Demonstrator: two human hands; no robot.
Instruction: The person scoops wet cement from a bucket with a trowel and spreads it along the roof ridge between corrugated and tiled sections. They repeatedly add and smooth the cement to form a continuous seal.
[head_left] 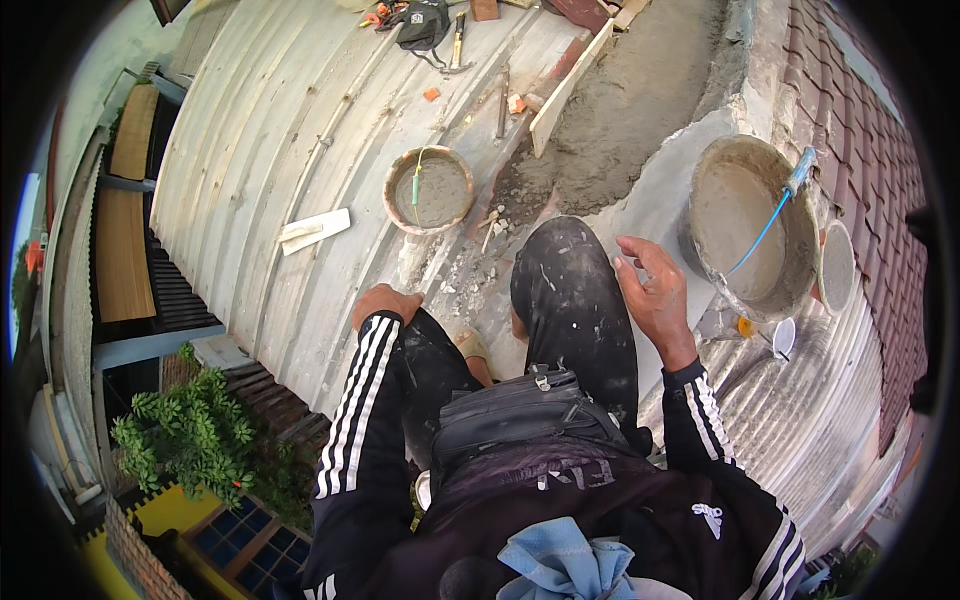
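Note:
My left hand (388, 303) rests on my bent left knee, with nothing seen in it; its fingers drape over the far side and are partly hidden. Beside my right knee (566, 262), my right hand (657, 295) hovers empty, its fingers loosely bent and apart. Just beyond it stands a large bucket (700, 230) of grey mortar with a blue-gripped wire handle (797, 172). Ahead of my knees, a smaller bucket (392, 208) of mortar has a green grip (415, 190) on its handle. A white plastering float (318, 231) lies to its left.
Corrugated metal roofing (260, 150) spreads ahead and left, dropping off beside a leafy plant (190, 430). A wooden board (570, 88) edges wet mortar (640, 100). A hammer (458, 45) and black bag (424, 24) lie far off. Brown roof tiles (850, 130) rise right, near a white cup (784, 338).

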